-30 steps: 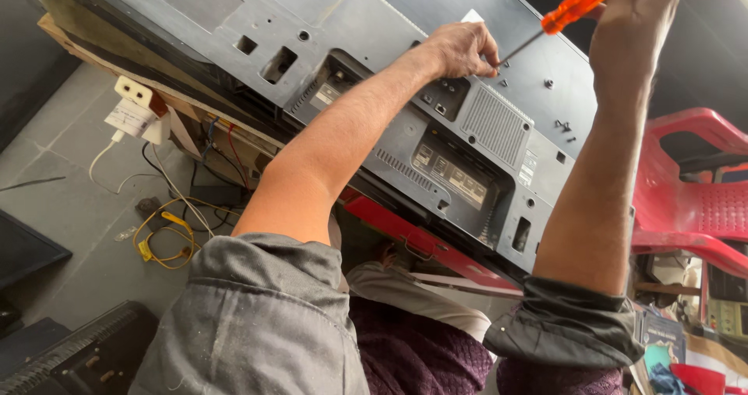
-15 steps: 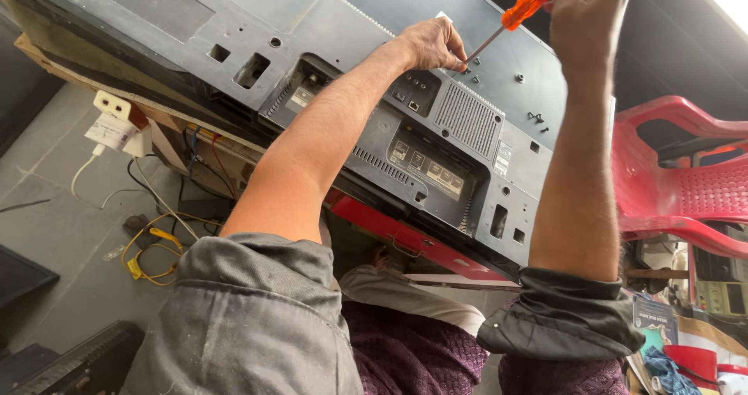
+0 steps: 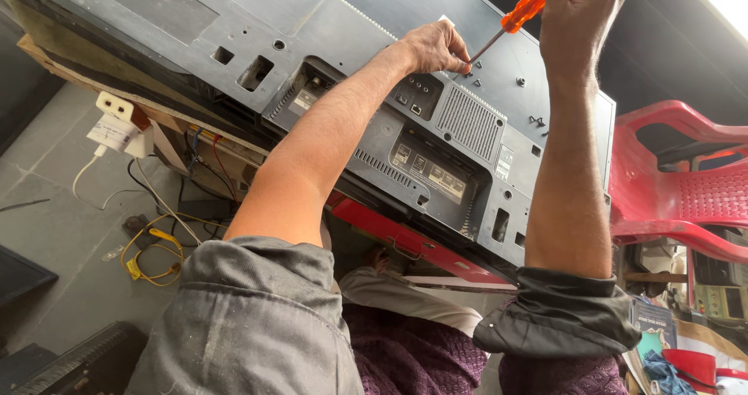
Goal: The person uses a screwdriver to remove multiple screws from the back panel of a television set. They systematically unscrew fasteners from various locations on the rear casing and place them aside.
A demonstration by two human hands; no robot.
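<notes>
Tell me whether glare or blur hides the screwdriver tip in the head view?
Head view: sharp, evenly daylit, tilted; sky blown out at top right only. Screwdriver tip meets the grey back panel by the left hand; right hand grips the orange handle, partly cropped.

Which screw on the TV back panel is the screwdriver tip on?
The one under the left hand fingertips, where the orange-handled screwdriver tip meets the grey back panel. The other screws sit bare, further right.
</notes>
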